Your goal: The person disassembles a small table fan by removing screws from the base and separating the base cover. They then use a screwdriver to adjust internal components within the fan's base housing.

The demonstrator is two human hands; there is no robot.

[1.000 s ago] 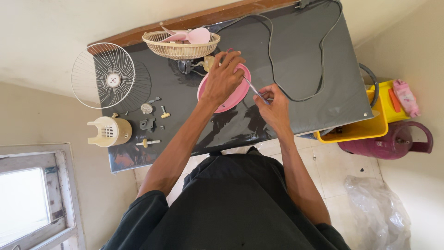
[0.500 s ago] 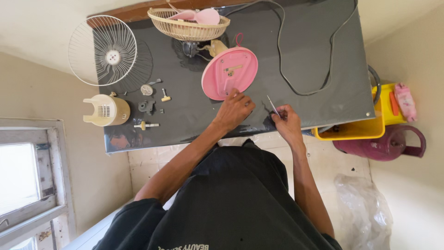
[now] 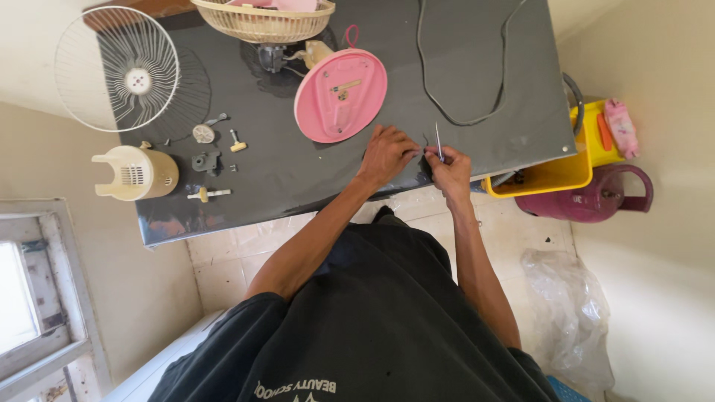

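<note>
Both hands meet at the worktop's point(image 3: 477, 74) near edge: right hand point(image 3: 449, 165) pinches a thin screwdriver point(image 3: 438, 141) pointing to 12 o'clock; left hand point(image 3: 387, 152) is curled at 9 o'clock, its hold unclear.

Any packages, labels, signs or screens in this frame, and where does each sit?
No signs or screens.
Clear plastic bag: crumpled on the floor tiles, lower right.
Pink packet-like item: on the yellow crate, right of the table; too small to tell more.
Pale print on the person's dark shirt.
</note>
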